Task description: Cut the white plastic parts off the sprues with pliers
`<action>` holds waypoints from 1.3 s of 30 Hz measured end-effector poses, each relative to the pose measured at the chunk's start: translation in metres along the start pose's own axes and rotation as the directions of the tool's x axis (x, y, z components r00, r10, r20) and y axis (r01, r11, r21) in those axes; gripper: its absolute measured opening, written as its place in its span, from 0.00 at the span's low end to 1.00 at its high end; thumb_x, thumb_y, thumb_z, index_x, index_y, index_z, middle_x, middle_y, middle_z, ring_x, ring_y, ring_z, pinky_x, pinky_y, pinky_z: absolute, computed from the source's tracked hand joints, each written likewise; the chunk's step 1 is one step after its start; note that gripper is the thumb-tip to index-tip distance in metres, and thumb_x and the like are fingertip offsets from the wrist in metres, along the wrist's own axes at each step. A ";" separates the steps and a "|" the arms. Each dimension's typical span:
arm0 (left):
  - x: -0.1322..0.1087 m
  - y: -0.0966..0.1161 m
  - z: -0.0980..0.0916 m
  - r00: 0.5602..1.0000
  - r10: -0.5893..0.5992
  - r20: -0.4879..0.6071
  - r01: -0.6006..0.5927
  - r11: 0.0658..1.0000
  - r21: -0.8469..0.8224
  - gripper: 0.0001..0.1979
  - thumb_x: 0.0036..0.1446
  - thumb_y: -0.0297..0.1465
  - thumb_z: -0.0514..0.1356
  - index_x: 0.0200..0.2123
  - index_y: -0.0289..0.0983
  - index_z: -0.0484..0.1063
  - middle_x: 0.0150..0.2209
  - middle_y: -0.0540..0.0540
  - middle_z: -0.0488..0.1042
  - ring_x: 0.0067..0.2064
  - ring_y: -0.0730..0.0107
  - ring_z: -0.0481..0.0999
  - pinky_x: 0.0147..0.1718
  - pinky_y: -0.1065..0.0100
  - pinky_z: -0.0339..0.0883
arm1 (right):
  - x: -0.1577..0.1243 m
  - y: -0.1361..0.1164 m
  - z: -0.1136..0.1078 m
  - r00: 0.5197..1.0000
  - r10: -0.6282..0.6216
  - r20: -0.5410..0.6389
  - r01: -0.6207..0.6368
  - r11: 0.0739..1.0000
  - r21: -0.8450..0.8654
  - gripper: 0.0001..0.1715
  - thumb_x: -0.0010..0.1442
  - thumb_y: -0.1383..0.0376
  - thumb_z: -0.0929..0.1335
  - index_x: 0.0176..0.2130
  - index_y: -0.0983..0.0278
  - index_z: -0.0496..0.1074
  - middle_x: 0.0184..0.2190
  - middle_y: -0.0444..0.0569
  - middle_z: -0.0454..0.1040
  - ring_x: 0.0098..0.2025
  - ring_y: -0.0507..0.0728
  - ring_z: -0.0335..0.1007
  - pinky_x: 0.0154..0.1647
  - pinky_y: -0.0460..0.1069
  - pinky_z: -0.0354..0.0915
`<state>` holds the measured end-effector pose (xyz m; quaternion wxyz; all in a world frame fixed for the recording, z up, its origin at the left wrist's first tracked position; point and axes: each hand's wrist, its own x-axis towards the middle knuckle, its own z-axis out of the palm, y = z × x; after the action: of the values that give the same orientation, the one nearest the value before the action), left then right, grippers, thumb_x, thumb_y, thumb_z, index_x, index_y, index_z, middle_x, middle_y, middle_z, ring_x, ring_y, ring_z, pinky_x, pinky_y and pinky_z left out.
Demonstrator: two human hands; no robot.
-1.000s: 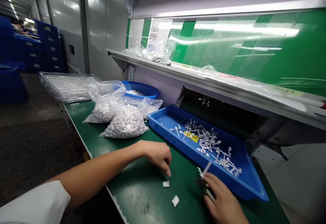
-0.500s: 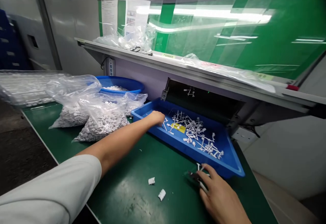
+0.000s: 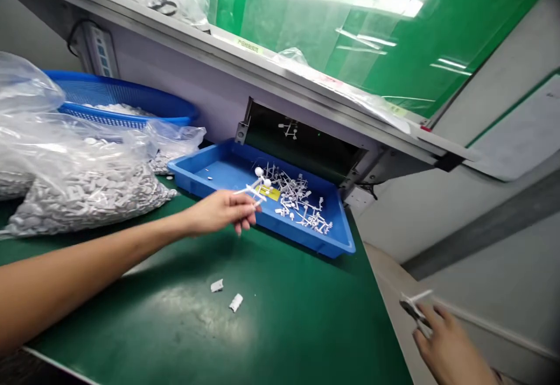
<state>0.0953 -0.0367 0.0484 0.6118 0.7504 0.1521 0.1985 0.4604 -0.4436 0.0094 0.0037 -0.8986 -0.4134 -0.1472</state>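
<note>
The fingers [image 3: 238, 213] of our left hand [image 3: 214, 213], in the head view, had just drawn back from the blue tray [image 3: 301, 240], which, we judged, put fresh work in hand: pinched nearly together, they held a white branched piece [image 3: 267, 182] over its near wall. Our right hand [image 3: 452, 338], beyond the table [image 3: 306, 326] at right, had curled around a dark-tipped tool [image 3: 412, 309].
</note>
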 end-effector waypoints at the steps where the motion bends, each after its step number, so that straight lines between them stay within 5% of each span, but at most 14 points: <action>1: -0.008 -0.004 0.014 0.998 -0.049 0.047 0.052 0.996 -0.068 0.21 0.58 0.45 0.60 0.44 0.32 0.72 0.32 0.45 0.74 0.31 0.72 0.74 0.27 0.72 0.71 | 0.004 -0.001 -0.008 0.999 0.050 -0.019 -0.050 0.999 -0.022 0.24 0.60 0.58 0.60 0.51 0.65 0.71 0.51 0.60 0.72 0.51 0.68 0.70 0.47 0.57 0.68; 4: -0.020 -0.014 0.050 0.980 -0.143 0.140 0.173 0.957 -0.233 0.24 0.55 0.46 0.63 0.46 0.33 0.72 0.30 0.49 0.70 0.27 0.76 0.70 0.24 0.74 0.69 | 0.025 -0.053 -0.028 0.990 0.131 -0.059 -0.128 0.991 0.050 0.27 0.59 0.55 0.60 0.54 0.61 0.67 0.52 0.55 0.72 0.47 0.67 0.73 0.42 0.57 0.69; 7: -0.019 -0.026 0.064 0.976 -0.128 0.177 0.186 0.912 -0.366 0.24 0.52 0.45 0.66 0.44 0.32 0.73 0.30 0.48 0.71 0.28 0.75 0.71 0.25 0.72 0.71 | 0.041 -0.147 -0.041 0.993 -0.121 -0.011 0.121 0.971 0.208 0.24 0.58 0.53 0.59 0.49 0.58 0.71 0.47 0.51 0.75 0.45 0.64 0.73 0.40 0.55 0.69; 9: -0.018 -0.030 0.062 0.984 -0.081 0.160 0.138 0.910 -0.390 0.23 0.53 0.45 0.65 0.43 0.32 0.73 0.31 0.46 0.72 0.29 0.74 0.73 0.28 0.71 0.71 | 0.046 -0.203 -0.044 0.935 -0.352 0.038 0.331 0.906 0.263 0.22 0.56 0.56 0.61 0.47 0.56 0.72 0.46 0.49 0.75 0.45 0.62 0.73 0.39 0.53 0.70; 13: -0.022 -0.032 0.054 0.988 -0.022 0.155 0.076 0.932 -0.355 0.24 0.58 0.46 0.61 0.48 0.32 0.73 0.30 0.46 0.73 0.28 0.75 0.74 0.30 0.71 0.71 | 0.051 -0.258 -0.030 0.881 -0.472 -0.002 0.453 0.845 0.285 0.18 0.58 0.59 0.62 0.46 0.55 0.71 0.42 0.47 0.75 0.42 0.60 0.72 0.34 0.51 0.69; 19: -0.027 -0.028 0.054 0.980 -0.042 0.194 0.107 0.936 -0.336 0.22 0.60 0.43 0.60 0.51 0.35 0.73 0.31 0.48 0.72 0.28 0.79 0.73 0.30 0.74 0.70 | 0.044 -0.264 -0.001 0.859 -0.488 -0.156 0.511 0.800 0.315 0.15 0.59 0.62 0.62 0.47 0.56 0.68 0.41 0.45 0.75 0.42 0.59 0.71 0.37 0.52 0.68; 39: -0.027 -0.029 0.055 0.968 -0.013 0.250 0.096 0.942 -0.321 0.27 0.59 0.49 0.59 0.56 0.39 0.71 0.31 0.49 0.70 0.29 0.79 0.71 0.30 0.76 0.70 | 0.042 -0.264 0.007 0.791 -0.525 -0.314 0.609 0.723 0.325 0.16 0.58 0.63 0.64 0.48 0.58 0.66 0.39 0.47 0.74 0.40 0.60 0.71 0.39 0.53 0.68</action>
<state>0.0985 -0.0904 0.0076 0.7482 0.6515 0.0609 0.1101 0.2918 -0.2384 -0.0169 0.1880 -0.6865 -0.6881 -0.1406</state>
